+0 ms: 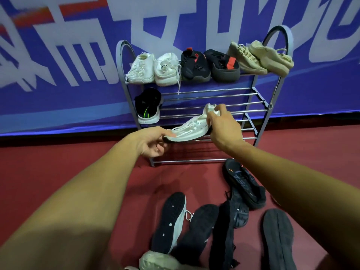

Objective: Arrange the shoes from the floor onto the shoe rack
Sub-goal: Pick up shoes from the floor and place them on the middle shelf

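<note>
White sneaker [191, 128] pinched at toe by left hand [151, 142], at heel collar by right hand [222, 126] (to steer it level onto the shoe rack [259, 112]).

Sports hall or event venue — red court floor [58, 164], big blue banner [58, 102].

**Shoes: 7 racked, 1 held, rest on floor**

Shoe rack [206, 92]: grey metal bars, frame centre. Top tier, left to right: white pair [144, 69], black-red pair [194, 63], beige pair [247, 57]. Second tier, left end: single black shoe with green stripe [148, 108]. White shoe [191, 127] is held tilted before the lower tiers, left hand [153, 141] at toe, right hand [224, 125] at heel. Floor, lower frame: white shoe on its side, black sole showing [169, 219], black sneaker [245, 184], dark sole-up shoe [278, 236].
</note>
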